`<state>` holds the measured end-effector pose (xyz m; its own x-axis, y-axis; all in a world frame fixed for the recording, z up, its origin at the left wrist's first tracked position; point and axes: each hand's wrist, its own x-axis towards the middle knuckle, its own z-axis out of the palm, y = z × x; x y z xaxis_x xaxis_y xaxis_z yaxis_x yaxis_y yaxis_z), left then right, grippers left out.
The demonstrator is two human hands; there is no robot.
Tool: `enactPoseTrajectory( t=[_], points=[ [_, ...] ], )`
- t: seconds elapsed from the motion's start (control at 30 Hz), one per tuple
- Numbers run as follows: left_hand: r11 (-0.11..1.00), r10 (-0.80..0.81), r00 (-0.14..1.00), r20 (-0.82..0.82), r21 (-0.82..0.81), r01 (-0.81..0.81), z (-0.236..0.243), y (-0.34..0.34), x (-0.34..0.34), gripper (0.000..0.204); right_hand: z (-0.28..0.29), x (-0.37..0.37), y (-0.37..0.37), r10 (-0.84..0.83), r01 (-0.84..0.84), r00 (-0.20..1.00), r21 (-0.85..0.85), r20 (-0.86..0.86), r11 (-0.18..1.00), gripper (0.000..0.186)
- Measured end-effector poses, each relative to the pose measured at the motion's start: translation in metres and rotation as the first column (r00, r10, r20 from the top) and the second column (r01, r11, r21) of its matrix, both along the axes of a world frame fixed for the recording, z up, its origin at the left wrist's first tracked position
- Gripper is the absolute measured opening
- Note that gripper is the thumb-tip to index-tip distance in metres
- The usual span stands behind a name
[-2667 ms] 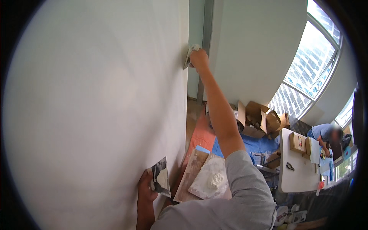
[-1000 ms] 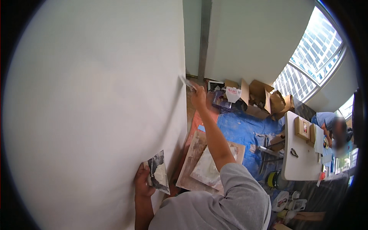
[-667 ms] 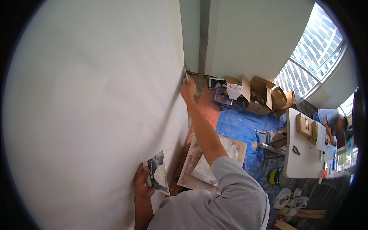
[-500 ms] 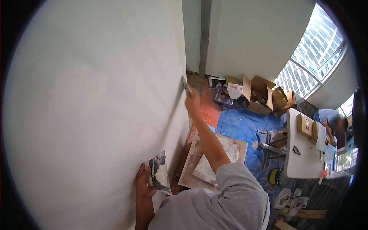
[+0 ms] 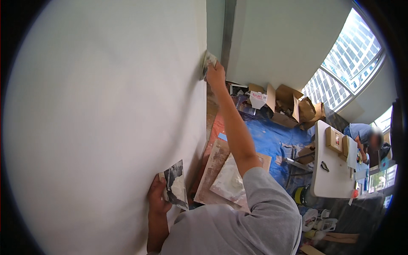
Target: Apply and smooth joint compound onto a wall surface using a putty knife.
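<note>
A smooth white wall [image 5: 102,110] takes up the left half of the view. My right hand [image 5: 216,77], arm stretched far out, grips a wide putty knife [image 5: 207,61] whose blade lies against the wall at its far vertical edge. Low and close to the wall, my left hand [image 5: 158,195] is closed on the end of a second wide putty knife [image 5: 176,185]. Pale filler covers part of that dark blade. On the floor below my right arm, a board [image 5: 227,180] smeared with white filler rests on a larger brown board [image 5: 211,178].
A blue sheet [image 5: 265,131] covers the floor, with an orange-red strip along the wall. Open cardboard boxes [image 5: 287,104] line the far wall. On the right, a white table [image 5: 325,180] holds small boxes and pliers [image 5: 324,166]; another person [image 5: 360,134] bends over it. Containers [image 5: 327,223] lie nearer.
My right hand has moved up and farther along the wall's edge, and its knife now shows more of its blade. My left hand keeps its hold, nearly unmoved.
</note>
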<state>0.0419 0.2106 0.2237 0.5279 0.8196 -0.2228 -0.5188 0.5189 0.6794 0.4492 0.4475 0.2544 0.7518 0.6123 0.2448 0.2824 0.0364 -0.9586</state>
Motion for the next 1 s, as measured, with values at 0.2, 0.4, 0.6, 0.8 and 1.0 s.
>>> enactPoseTrajectory(
  t=[0.2, 0.4, 0.6, 0.8, 1.0],
  points=[
    [0.998, 0.054, 0.999, -0.002, -0.025, -0.054, 0.007, 0.0, 0.011, 0.036, -0.05, 0.036, -0.031, -0.025, 0.026, 0.993, -0.001, 0.112, 1.0, 0.036],
    [0.999, -0.017, 0.998, -0.058, -0.029, 0.016, -0.003, 0.003, 0.011, 0.039, -0.168, 0.029, -0.008, -0.181, 0.197, 0.966, -0.075, 0.186, 0.978, 0.034],
    [1.0, -0.022, 0.999, -0.042, -0.017, 0.021, -0.003, 0.004, -0.001, 0.037, -0.177, -0.068, -0.038, -0.184, 0.112, 0.912, 0.211, 0.365, 0.971, 0.036],
    [1.0, 0.009, 1.0, 0.011, 0.01, -0.009, -0.002, 0.002, -0.01, 0.033, -0.211, -0.024, -0.016, -0.21, 0.227, 0.974, -0.289, 0.089, 0.93, 0.036],
    [1.0, -0.007, 1.0, 0.0, -0.016, 0.007, -0.003, 0.005, 0.009, 0.028, -0.198, 0.092, 0.06, 0.315, 0.083, 0.833, -0.665, 0.456, 0.742, 0.041]
  ],
)
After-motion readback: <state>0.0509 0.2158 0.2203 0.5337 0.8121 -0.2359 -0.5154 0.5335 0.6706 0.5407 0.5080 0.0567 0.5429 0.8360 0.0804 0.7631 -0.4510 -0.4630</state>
